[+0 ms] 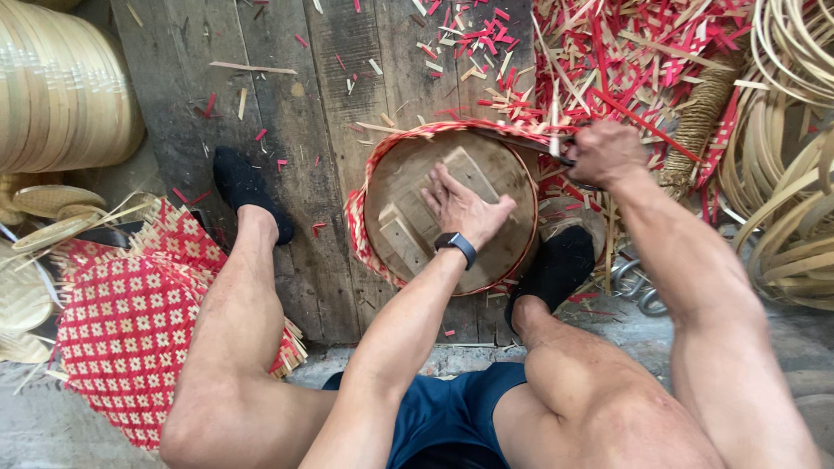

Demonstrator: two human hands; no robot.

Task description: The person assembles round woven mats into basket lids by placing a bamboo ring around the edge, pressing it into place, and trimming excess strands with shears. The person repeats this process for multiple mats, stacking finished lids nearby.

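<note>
Head view: left hand (465,211) flat on wooden mould (408,221) inside woven basket (358,227), right grip (604,154) clenching scissors (530,144).

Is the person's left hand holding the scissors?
No. The left hand lies flat on the round wooden form, while the right hand grips the scissors at the woven rim.

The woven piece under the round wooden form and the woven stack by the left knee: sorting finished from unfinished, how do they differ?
The woven piece is pinned beneath the round wooden form, only its edge showing; the woven stack lies flat with its pattern fully visible. The left hand presses on the form over the piece; no hand touches the stack. Both are red-and-tan weave.
</note>
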